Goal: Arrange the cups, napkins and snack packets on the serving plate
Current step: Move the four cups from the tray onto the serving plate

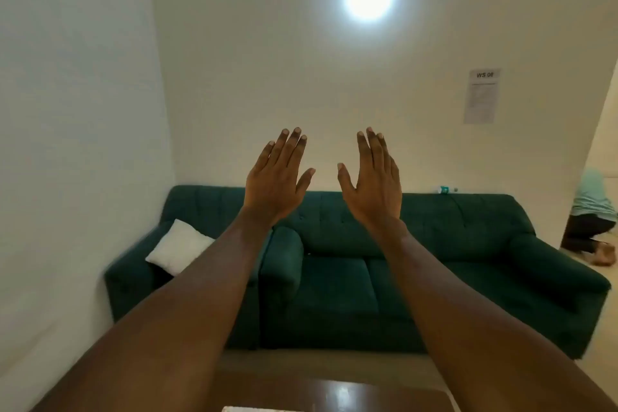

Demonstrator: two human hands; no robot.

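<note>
Both my arms are stretched out in front of me at about chest height, backs of the hands toward the camera. My left hand (277, 177) is open with fingers pointing up and nothing in it. My right hand (373, 181) is open in the same way, a short gap apart from the left. No cups, napkins, snack packets or serving plate show in the view. Only a sliver of something pale (240, 409) peeks in at the bottom edge on the table; I cannot tell what it is.
A glossy brown table (334, 395) lies at the bottom edge below my arms. Behind it stands a dark green sofa (368, 278) with a white cushion (179, 246) at its left end. A person (592, 217) crouches in the doorway at right.
</note>
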